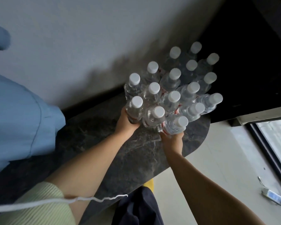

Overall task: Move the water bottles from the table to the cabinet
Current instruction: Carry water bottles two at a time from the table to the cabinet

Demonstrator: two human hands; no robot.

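Note:
Several clear water bottles (170, 88) with white caps stand packed together at the far end of a dark marble table (133, 153). My left hand (125, 122) grips the near-left bottle (135, 109) around its lower body. My right hand (173, 140) grips the nearest bottle (175, 124) from below; that bottle leans to the right. Both arms reach forward over the tabletop. The lower parts of the rear bottles are hidden by those in front.
A blue cloth (18, 114) lies at the table's left end against the grey wall. A dark recess (243, 62) opens behind the bottles. At right is pale floor, a window frame (272, 151) and a white cable with a device (272, 197).

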